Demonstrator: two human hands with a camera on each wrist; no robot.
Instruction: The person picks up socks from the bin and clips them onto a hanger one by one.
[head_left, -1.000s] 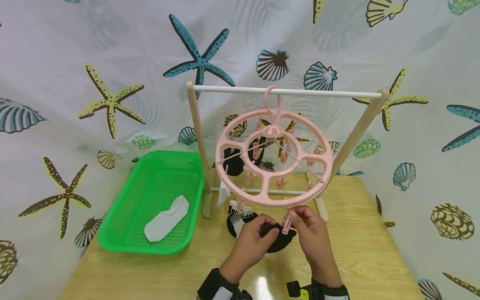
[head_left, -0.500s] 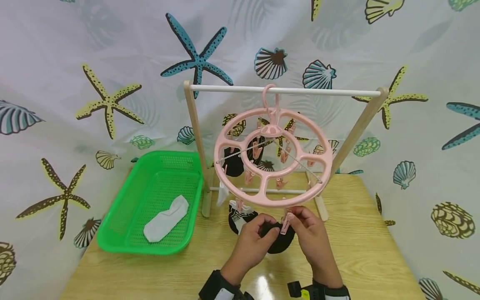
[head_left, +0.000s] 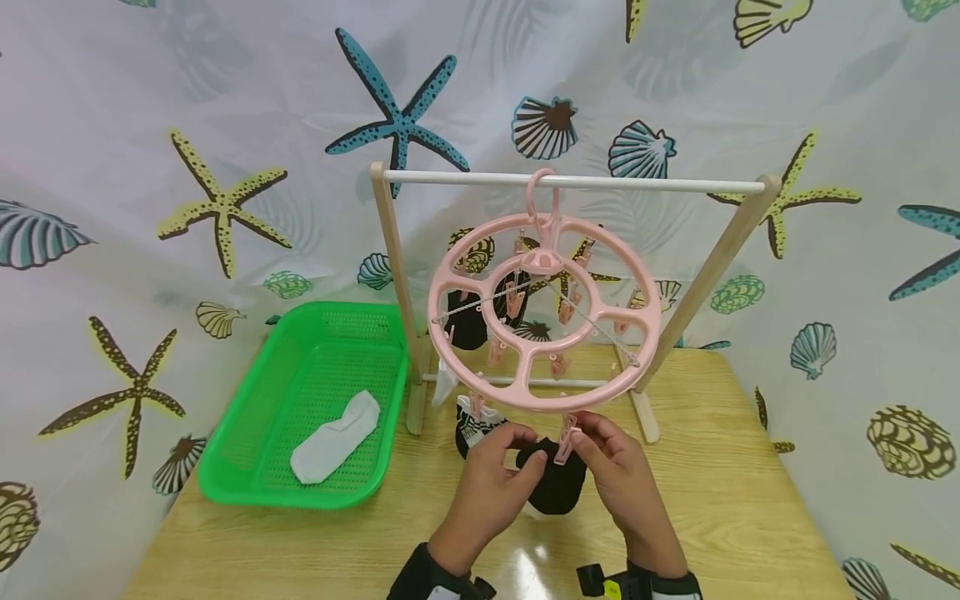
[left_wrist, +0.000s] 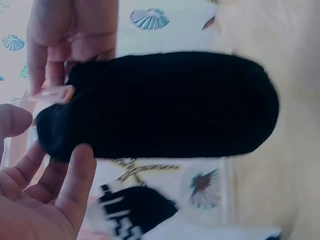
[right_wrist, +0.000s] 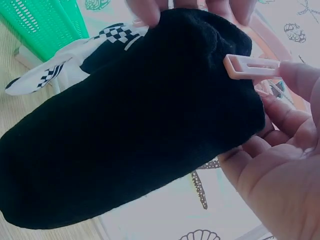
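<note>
A black sock (head_left: pixel 557 487) hangs from a pink clothespin (right_wrist: pixel 252 67) that bites its cuff, below the front rim of a round pink clip hanger (head_left: pixel 551 403). My right hand (head_left: pixel 618 467) pinches that clothespin between thumb and fingers, some of them behind the cuff. At the cuff's other side my left hand (head_left: pixel 491 483) has its fingers spread, with fingertips touching the sock; in the left wrist view its uppermost digit stands apart from the fabric. Beside the left hand, a black-and-white patterned sock (head_left: pixel 474 429) hangs from another clip.
A wooden rack with a white rod (head_left: pixel 660 184) carries the hanger. To its left, a green basket (head_left: pixel 225 471) on the wooden table (head_left: pixel 750 500) holds a white sock (head_left: pixel 335 437). More black socks (head_left: pixel 467 321) hang at the hanger's back left, near several free clips.
The black sock has swung lower and hangs straighter from the clothespin. My left fingers have spread from their hold on the cuff. My right hand keeps its pinch on the clothespin.
</note>
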